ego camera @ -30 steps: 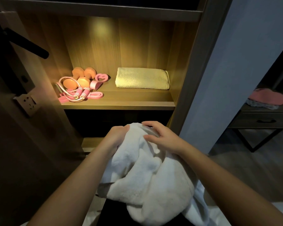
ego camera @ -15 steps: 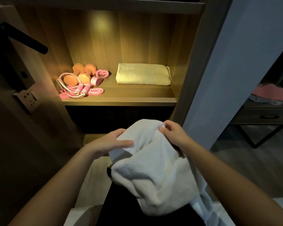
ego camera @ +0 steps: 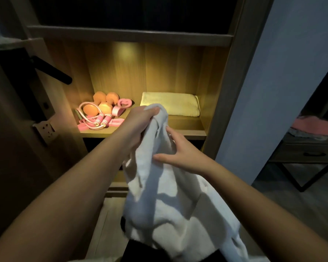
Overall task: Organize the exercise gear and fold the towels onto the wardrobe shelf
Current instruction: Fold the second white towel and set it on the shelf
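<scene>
Gathering up a fluffy white towel before an open wardrobe, a person is in the middle of the folding step. The left hand is clenched around the towel's bunched top and lifts it, while the right hand, just below and to its right, pinches a fold between thumb and fingers. The cloth hangs crumpled beneath both hands and is not yet squared, so the next move likely calls for finding two corners and spreading it out. Just beyond the hands, the lit wooden wardrobe shelf holds a folded pale-yellow towel behind the right hand. Past the left hand, orange dumbbells, a pink jump rope, a pink heart-shaped grip trainer and a flat pink band sit close together. Well off to the right of the right hand, a pink cloth lies on a dark side table.
</scene>
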